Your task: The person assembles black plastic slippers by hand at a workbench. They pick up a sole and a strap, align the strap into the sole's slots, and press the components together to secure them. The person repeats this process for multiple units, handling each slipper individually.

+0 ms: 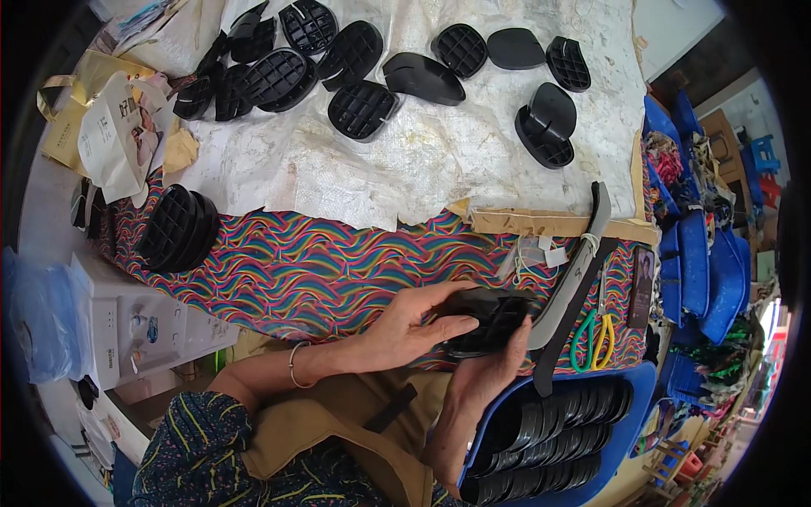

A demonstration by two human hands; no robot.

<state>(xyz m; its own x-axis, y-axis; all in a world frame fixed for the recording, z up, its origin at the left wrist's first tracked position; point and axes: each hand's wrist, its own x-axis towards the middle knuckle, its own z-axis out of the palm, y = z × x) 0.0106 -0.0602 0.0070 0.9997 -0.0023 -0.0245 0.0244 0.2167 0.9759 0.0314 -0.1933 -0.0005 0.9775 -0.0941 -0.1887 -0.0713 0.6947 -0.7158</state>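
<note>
Both hands hold one black moulded piece with a ribbed grid [494, 325] above the near edge of the patterned cloth. My left hand [422, 325] grips it from the left, its thumb lying across the ribs. My right hand [505, 355] closes on it from below and the right; the far fingers are hidden under it. Similar black oval pieces [361, 111] lie scattered on the white sheet [287, 177] farther off, some grid side up. A small stack of these pieces [176, 228] stands at the left on the patterned cloth [338, 253].
A blue tub [646, 389] with rows of black pieces sits at the lower right. Beside it lie scissors [604, 342], a long grey curved strip [568, 291], a black strip [564, 329] and a phone [642, 287]. Paper bags [118, 139] stand at the far left.
</note>
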